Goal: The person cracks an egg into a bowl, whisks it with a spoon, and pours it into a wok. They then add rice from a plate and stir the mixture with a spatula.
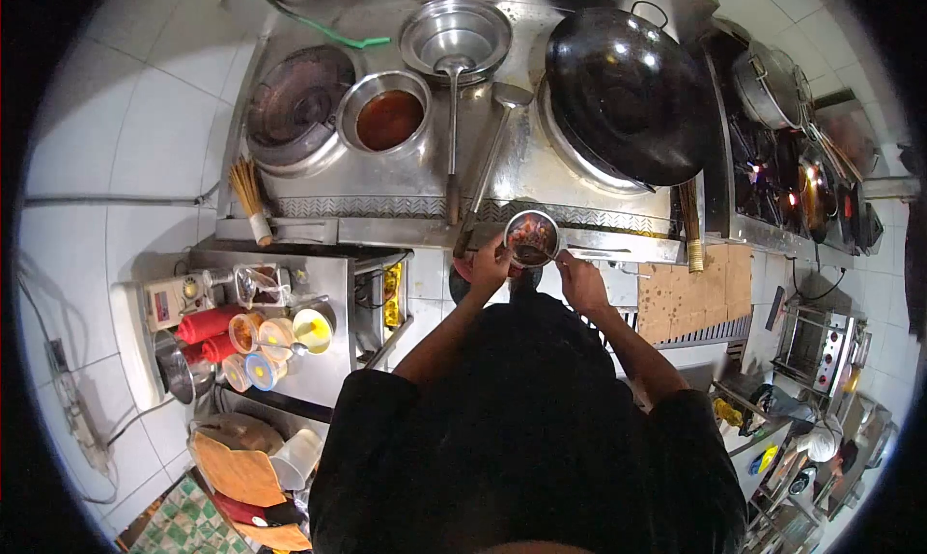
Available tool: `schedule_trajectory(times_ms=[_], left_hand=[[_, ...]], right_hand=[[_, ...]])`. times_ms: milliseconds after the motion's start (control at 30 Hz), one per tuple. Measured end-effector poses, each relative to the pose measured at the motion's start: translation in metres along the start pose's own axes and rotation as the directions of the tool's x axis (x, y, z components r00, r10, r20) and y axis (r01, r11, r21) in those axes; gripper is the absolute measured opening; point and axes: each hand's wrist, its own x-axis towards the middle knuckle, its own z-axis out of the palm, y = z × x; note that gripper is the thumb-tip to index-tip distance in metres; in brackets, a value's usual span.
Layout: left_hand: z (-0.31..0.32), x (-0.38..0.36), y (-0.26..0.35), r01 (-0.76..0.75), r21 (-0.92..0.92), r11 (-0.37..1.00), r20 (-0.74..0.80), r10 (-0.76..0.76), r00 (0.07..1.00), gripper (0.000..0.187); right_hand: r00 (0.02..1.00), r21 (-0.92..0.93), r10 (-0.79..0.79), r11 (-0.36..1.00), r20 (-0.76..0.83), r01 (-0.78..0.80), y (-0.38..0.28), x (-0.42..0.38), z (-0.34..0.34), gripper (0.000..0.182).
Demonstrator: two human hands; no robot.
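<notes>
My left hand (491, 266) grips the near left side of a small round metal bowl (532, 215), fingers closed at its rim. Reddish and brown chopped food (530, 235) lies inside. At the bowl's right edge, my right hand (582, 284) has its fingers pinched together; what they hold is too small to make out, perhaps a thin handle reaching into the bowl. Both hands are just in front of the stove's front edge. Beyond them, a long-handled ladle (453, 120) rests with its head in a metal basin (410, 28), and a wok spatula (497, 134) lies beside it.
A large black wok (628, 100) sits on the right burner. At left are a pot of reddish-brown liquid (389, 120), a lidded burner (299, 105) and a bamboo brush (249, 197). Tubs (275, 337) and red bottles (208, 324) crowd the left counter. Flames (809, 173) burn far right.
</notes>
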Motion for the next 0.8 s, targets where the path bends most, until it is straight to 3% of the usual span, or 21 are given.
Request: schedule_trajectory(times_ms=[33,67,133,167,200,233,267,333,400,467,500,533,600,633,700,733,800], left_hand=[[0.000,0.000,0.004,-0.006,0.002,1.000,0.010,0.006,1.000,0.034],[0.001,-0.001,-0.002,-0.002,0.003,1.000,-0.007,0.002,1.000,0.034],[0.001,-0.002,-0.017,-0.008,0.007,1.000,-0.020,0.008,1.000,0.035],[0.001,-0.005,-0.026,0.055,-0.056,0.997,-0.045,-0.057,0.997,0.035],[-0.001,-0.004,-0.006,0.113,-0.121,0.986,-0.063,-0.121,0.991,0.035],[-0.007,-0.007,0.015,0.115,0.094,0.989,-0.067,-0.109,0.992,0.035],[-0.008,-0.009,0.051,0.101,0.098,0.990,-0.046,-0.096,0.994,0.035],[-0.009,-0.014,0.095,0.318,-0.050,0.947,-0.064,-0.321,0.945,0.035],[-0.008,-0.013,0.079,0.301,-0.082,0.950,-0.058,-0.306,0.950,0.038],[-0.003,-0.012,0.062,0.071,-0.092,0.993,-0.195,-0.088,0.977,0.028],[-0.003,-0.008,0.049,-0.125,0.186,0.975,-0.250,0.170,0.953,0.030],[-0.003,-0.009,0.037,-0.131,0.188,0.973,-0.244,0.175,0.954,0.030],[-0.002,-0.015,0.079,0.168,0.026,0.985,-0.199,-0.160,0.967,0.027],[-0.002,-0.015,0.096,0.165,0.029,0.986,-0.193,-0.156,0.969,0.027],[-0.003,-0.014,0.117,0.363,-0.070,0.929,-0.158,-0.370,0.915,0.039],[-0.004,-0.012,0.109,0.360,-0.067,0.930,-0.153,-0.366,0.918,0.039],[-0.006,-0.011,0.071,0.243,0.201,0.949,-0.193,-0.204,0.960,0.040]], right_hand=[[0.995,0.109,-0.021,0.994,-0.098,0.032,0.002,0.000,0.004,0.013],[0.994,0.111,-0.015,0.993,-0.110,0.028,0.005,0.002,0.006,0.013],[0.993,0.290,0.081,0.955,-0.086,-0.053,0.010,0.009,0.011,0.013],[0.987,0.294,0.004,0.955,-0.159,0.043,0.023,0.015,0.024,0.017],[0.985,0.296,0.011,0.954,-0.175,0.042,0.029,0.020,0.033,0.017],[0.987,0.273,-0.005,0.961,-0.161,0.049,0.035,0.024,0.041,0.018],[0.989,0.250,-0.017,0.967,-0.149,0.055,0.037,0.027,0.044,0.019],[0.991,0.241,0.074,0.970,-0.108,-0.046,0.033,0.032,0.043,0.020],[0.992,0.291,0.099,0.954,-0.085,-0.070,0.029,0.030,0.039,0.021],[0.989,0.264,0.113,0.961,-0.098,-0.084,0.027,0.033,0.038,0.023],[0.987,0.235,0.123,0.967,-0.102,-0.097,0.027,0.034,0.039,0.026],[0.986,0.238,0.127,0.966,-0.109,-0.098,0.027,0.035,0.040,0.026],[0.974,0.197,0.166,0.971,-0.152,-0.135,0.027,0.033,0.042,0.028],[0.973,0.200,0.170,0.970,-0.158,-0.137,0.027,0.031,0.041,0.028],[0.945,0.164,0.238,0.965,-0.225,-0.204,0.030,0.028,0.039,0.028],[0.942,0.166,0.242,0.964,-0.231,-0.207,0.037,0.030,0.040,0.028],[0.878,0.524,0.259,0.852,-0.403,-0.010,0.063,0.034,0.042,0.027]])
